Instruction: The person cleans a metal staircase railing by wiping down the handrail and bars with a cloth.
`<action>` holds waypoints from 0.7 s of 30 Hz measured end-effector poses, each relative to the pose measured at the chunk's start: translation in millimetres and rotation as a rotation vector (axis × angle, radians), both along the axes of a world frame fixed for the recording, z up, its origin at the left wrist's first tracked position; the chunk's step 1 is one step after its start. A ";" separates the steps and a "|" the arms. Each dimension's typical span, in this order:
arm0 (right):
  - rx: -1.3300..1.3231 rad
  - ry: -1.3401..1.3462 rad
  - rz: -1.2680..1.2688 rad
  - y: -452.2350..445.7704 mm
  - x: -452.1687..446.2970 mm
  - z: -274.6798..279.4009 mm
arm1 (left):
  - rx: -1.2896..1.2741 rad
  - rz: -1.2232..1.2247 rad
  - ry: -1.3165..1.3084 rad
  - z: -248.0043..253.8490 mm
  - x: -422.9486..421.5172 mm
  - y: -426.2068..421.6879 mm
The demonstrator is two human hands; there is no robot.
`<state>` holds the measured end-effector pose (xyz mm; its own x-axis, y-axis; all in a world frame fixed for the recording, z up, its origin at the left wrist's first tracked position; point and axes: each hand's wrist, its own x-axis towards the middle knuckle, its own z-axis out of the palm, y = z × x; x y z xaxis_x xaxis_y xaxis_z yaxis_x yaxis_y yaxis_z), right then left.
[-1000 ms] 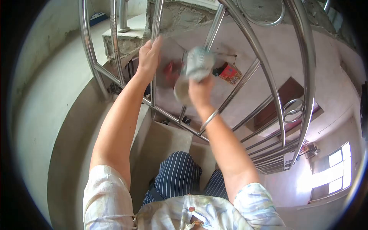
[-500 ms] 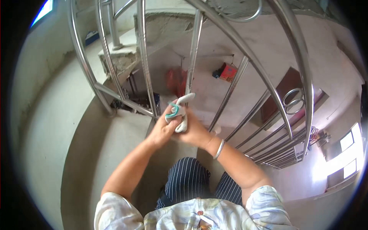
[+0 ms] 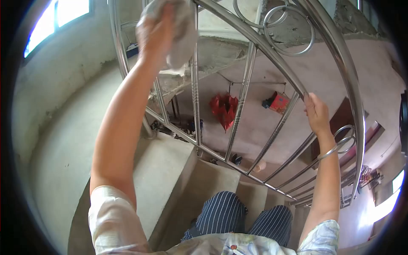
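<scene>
At the upper left, my left hand (image 3: 156, 34) grips a whitish cloth (image 3: 182, 40), blurred by motion, against the bars of a stainless steel railing (image 3: 195, 85). The cloth hangs down beside my fingers and hides part of the bars. Over on the right, my right hand (image 3: 316, 111) is closed around the curved lower rail of the railing, and a silvery bangle (image 3: 327, 152) circles that wrist. Steel rings (image 3: 289, 30) are fixed between the two upper rails.
Concrete steps (image 3: 165, 170) descend below the railing, near my striped trousers (image 3: 223, 212). Beyond the bars are a red bag (image 3: 224, 111) and a red box (image 3: 279, 102). A curved wall with a bright window (image 3: 59, 19) rises at left.
My hands, together around the cloth half a second ago, have parted. The left has risen to the upper left with the cloth; the right has moved right and taken hold of the rail.
</scene>
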<state>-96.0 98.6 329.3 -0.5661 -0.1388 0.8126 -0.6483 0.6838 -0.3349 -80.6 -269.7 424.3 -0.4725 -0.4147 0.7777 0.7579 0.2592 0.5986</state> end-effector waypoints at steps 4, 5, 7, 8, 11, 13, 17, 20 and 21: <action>0.062 -0.337 0.067 10.7 -10.4 7.3 | -0.349 0.315 0.280 -13.2 -59.2 24.9; 0.000 -0.499 0.202 14.2 -12.5 12.6 | -0.403 0.498 0.233 -28.7 -67.6 21.8; 0.030 -0.634 0.253 19.0 -18.8 22.7 | -0.381 0.517 0.113 -66.5 -80.2 16.9; 0.119 -0.634 0.236 18.6 -20.3 26.3 | -0.306 0.356 0.045 -86.9 -76.8 17.7; 0.074 -0.641 0.427 14.9 -29.5 15.7 | -0.162 0.073 -0.243 -159.3 -34.9 40.2; 0.012 -0.777 0.347 11.9 -19.1 22.9 | -0.238 0.069 -0.226 -240.0 -46.3 31.3; 0.056 -0.800 0.331 12.2 -15.0 25.3 | -0.173 0.010 -0.576 -308.7 -19.4 41.3; -0.005 -0.704 0.294 4.2 -10.0 24.6 | 0.000 -0.156 -0.506 -283.1 -28.6 27.9; -0.010 -0.725 0.259 4.5 -9.3 25.2 | -0.028 -0.100 -0.456 -239.3 -15.2 26.6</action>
